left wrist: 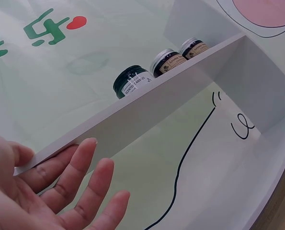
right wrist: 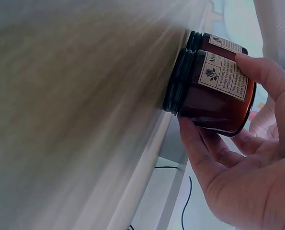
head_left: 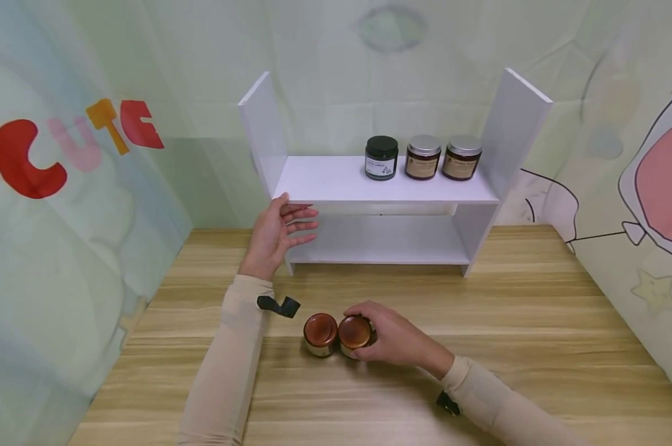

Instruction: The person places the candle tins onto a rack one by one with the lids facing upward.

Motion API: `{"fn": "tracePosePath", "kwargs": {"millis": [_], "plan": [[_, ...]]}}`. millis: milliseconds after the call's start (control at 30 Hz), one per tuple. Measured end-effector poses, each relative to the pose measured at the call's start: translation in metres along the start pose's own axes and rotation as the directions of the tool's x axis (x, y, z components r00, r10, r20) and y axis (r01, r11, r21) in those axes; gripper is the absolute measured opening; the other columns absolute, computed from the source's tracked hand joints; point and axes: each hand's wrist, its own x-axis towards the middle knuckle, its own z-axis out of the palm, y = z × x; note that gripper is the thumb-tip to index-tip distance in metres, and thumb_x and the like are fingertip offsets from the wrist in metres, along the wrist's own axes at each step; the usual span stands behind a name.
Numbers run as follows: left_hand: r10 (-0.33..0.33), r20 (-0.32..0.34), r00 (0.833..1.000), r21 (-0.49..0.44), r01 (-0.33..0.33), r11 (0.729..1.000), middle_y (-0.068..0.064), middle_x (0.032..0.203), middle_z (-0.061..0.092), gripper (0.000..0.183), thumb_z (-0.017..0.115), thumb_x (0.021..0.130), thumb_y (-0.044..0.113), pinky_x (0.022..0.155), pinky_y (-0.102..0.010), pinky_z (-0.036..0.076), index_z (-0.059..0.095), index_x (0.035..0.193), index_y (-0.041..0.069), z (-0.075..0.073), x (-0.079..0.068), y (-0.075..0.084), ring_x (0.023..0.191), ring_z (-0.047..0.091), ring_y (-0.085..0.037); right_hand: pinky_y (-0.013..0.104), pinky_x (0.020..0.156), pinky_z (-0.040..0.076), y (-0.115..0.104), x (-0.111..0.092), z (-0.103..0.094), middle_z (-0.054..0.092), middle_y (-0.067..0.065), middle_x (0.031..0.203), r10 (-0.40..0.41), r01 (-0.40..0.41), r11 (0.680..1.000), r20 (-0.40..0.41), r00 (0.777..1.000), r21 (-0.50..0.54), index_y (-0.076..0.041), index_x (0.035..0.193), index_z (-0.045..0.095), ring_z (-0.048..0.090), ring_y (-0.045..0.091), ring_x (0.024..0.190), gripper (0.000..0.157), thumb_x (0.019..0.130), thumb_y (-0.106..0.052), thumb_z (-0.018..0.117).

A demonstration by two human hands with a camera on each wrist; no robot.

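My left hand [head_left: 274, 238] is at the left end of the white shelf [head_left: 336, 179]. Its thumb lies over the upper board and the index finger under it, pinching the edge, while the other fingers spread loosely. On the table, my right hand [head_left: 394, 337] grips an amber glass candle jar [head_left: 355, 332] between thumb and fingers. This jar stands upside down, its dark rim [right wrist: 176, 81] at the tabletop and its base up. Close against its left side is a second amber candle jar [head_left: 321, 331], also inverted.
On the upper board stand a dark green candle jar [head_left: 381, 158] with a black lid and two amber candle jars with silver lids, one in the middle [head_left: 423, 158] and one near the right side panel [head_left: 462, 159]. Printed cloth hangs behind the wooden table [head_left: 480, 310].
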Motion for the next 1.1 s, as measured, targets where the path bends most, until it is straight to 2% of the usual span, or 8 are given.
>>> {"fn": "tracePosePath", "kwargs": {"millis": [433, 767, 1100], "plan": [[0.003, -0.004, 1.0, 0.002, -0.003, 1.0, -0.005, 0.1, 0.075, 0.06, 0.042, 0.108, 0.046, 0.078, -0.04, 0.061, 0.058, 0.132, -0.007, 0.0, 0.0, -0.001, 0.09, 0.073, -0.023, 0.033, 0.093, 0.053, 0.004, -0.001, 0.002, 0.066, -0.006, 0.119, -0.032, 0.033, 0.999, -0.053, 0.998, 0.027, -0.016, 0.125, 0.062, 0.063, 0.009, 0.107, 0.054, 0.077, -0.021, 0.087], [0.01, 0.003, 1.0, 0.005, -0.01, 1.0, -0.005, 0.1, 0.075, 0.06, 0.042, 0.109, 0.046, 0.079, -0.04, 0.061, 0.057, 0.133, -0.007, 0.0, 0.0, -0.001, 0.09, 0.072, -0.023, 0.032, 0.091, 0.053, 0.005, -0.003, -0.003, 0.065, -0.007, 0.113, 0.005, -0.001, 0.995, -0.037, 0.999, 0.105, -0.017, 0.123, 0.061, 0.063, 0.011, 0.103, 0.053, 0.077, -0.017, 0.087], [0.008, 0.003, 1.0, 0.001, -0.008, 1.0, -0.005, 0.101, 0.075, 0.055, 0.042, 0.109, 0.045, 0.078, -0.04, 0.061, 0.062, 0.125, -0.004, 0.0, 0.0, 0.0, 0.09, 0.072, -0.024, 0.03, 0.089, 0.054, 0.007, -0.007, -0.008, 0.065, -0.006, 0.113, 0.061, -0.057, 0.991, -0.028, 0.998, 0.122, -0.017, 0.124, 0.059, 0.063, 0.013, 0.104, 0.055, 0.077, -0.018, 0.085]]}}
